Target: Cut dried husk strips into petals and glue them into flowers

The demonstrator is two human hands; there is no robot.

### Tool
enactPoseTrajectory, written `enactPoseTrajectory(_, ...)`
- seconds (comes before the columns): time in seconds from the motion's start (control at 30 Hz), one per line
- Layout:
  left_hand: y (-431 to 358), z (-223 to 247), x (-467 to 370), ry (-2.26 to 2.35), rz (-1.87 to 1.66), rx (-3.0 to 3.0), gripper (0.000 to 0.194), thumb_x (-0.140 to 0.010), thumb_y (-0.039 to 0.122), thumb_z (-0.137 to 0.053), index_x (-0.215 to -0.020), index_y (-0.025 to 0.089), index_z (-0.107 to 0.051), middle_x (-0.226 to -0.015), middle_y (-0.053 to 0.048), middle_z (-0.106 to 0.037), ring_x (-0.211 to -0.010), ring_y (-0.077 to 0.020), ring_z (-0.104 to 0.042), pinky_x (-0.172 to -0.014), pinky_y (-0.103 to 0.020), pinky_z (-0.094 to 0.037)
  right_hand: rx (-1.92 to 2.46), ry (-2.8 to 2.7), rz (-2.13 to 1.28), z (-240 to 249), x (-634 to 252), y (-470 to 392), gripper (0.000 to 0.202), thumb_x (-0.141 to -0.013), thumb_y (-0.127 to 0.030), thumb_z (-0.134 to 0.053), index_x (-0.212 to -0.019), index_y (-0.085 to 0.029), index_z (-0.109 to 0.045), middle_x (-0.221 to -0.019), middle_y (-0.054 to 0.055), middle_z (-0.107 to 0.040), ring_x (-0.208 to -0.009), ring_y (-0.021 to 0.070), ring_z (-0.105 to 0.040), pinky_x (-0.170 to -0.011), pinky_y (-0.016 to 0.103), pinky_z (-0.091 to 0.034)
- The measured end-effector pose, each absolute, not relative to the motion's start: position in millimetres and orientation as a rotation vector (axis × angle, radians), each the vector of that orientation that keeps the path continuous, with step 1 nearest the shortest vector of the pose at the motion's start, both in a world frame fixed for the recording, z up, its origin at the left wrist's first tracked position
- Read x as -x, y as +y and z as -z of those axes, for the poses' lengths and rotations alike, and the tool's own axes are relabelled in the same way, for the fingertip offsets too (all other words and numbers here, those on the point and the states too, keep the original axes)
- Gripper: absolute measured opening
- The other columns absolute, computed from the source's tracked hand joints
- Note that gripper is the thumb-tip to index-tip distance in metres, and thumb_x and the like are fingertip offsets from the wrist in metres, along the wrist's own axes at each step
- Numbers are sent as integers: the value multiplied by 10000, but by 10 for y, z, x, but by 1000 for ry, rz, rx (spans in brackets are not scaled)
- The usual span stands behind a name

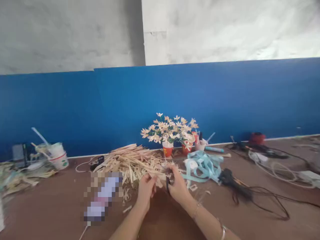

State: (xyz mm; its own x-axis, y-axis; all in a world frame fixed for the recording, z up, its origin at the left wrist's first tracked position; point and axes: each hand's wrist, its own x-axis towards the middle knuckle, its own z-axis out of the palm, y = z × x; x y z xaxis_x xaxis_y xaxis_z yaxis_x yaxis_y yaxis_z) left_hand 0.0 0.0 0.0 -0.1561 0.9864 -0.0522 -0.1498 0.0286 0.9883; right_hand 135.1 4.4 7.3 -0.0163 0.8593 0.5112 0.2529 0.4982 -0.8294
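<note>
My left hand [145, 191] is closed, pinching a pale, straw-coloured piece of dried husk [160, 182]. Fingers of my right hand [179, 188] are wrapped round scissors [167, 185] with dark handles, close to the right side of that piece. Blur hides the blades and whether they touch it. Just beyond my hands lies a heap of dried husk strips [127, 160], with curled scraps at its near edge. Behind it, cream-coloured flowers [172, 129] stand in red-and-white paper cups [167, 151].
Light blue ribbon [203, 165] lies tangled to the right, beside a black corded tool [233, 183]. A blurred-out phone-like object [103, 198] with a cable is at left. Farther left stands a white cup [60, 161]. A blue panel [112, 110] edges the brown table [50, 206].
</note>
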Motion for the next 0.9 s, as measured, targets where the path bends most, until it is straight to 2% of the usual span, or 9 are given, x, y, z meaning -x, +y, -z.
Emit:
enactPoseTrajectory(0.13,-23,-20,-10,1139,-1349,-949,254,-604,328,-690,-628,148,-512,-384,39,-543,-299,-58,-418,-292,-144,-260,918,-1435,-919,-34,-1333,132,242,-626,-175,-615,-851,-185,-527,-713,-5,-594,-652,145,-550,-621,254,-457)
enactPoseTrajectory(0.23,-41,-64,-18,975,-1364,-840,294,-541,290,-750,-717,117,-592,-615,-21,-669,-526,-102,-596,-479,-173,-456,953,-1243,-1112,-60,-1352,171,330,-566,-252,-715,-822,-182,-519,-598,-42,-549,-509,106,-495,-476,212,-409)
enactPoseTrajectory(0.3,-49,-95,-19,913,-1327,-816,336,-532,289,-768,-777,111,-622,-710,-39,-693,-584,-108,-615,-557,-194,-486,992,-1148,-1208,-93,-1371,178,387,-545,-296,-744,-833,-183,-511,-538,-70,-499,-415,71,-417,-384,180,-335)
enactPoseTrajectory(0.4,-48,-120,-15,949,-1277,-856,369,-546,333,-768,-799,93,-645,-691,-60,-696,-530,-103,-600,-499,-183,-460,977,-1092,-1274,-135,-1385,164,416,-546,-320,-754,-847,-186,-500,-535,-81,-479,-383,45,-364,-339,154,-280)
enactPoseTrajectory(0.57,-42,-131,-8,1085,-1339,-893,346,-594,411,-717,-692,91,-629,-477,-22,-622,-355,-83,-504,-342,-162,-347,889,-1060,-1373,-169,-1355,91,429,-546,-321,-764,-837,-195,-476,-524,-88,-465,-378,34,-350,-334,143,-269)
enactPoseTrajectory(0.77,-56,-151,-14,1120,-1308,-965,372,-618,465,-684,-600,108,-583,-393,10,-547,-276,-61,-419,-287,-154,-262,898,-1051,-1444,-175,-1301,46,439,-545,-350,-765,-834,-201,-471,-526,-89,-462,-357,31,-350,-318,147,-233)
enactPoseTrajectory(0.9,-45,-137,-1,1228,-1443,-896,399,-624,486,-669,-517,135,-513,-330,39,-471,-253,-54,-372,-280,-157,-230,945,-1079,-1407,-174,-1310,60,431,-566,-397,-748,-835,-203,-471,-506,-92,-458,-375,50,-385,-325,147,-260)
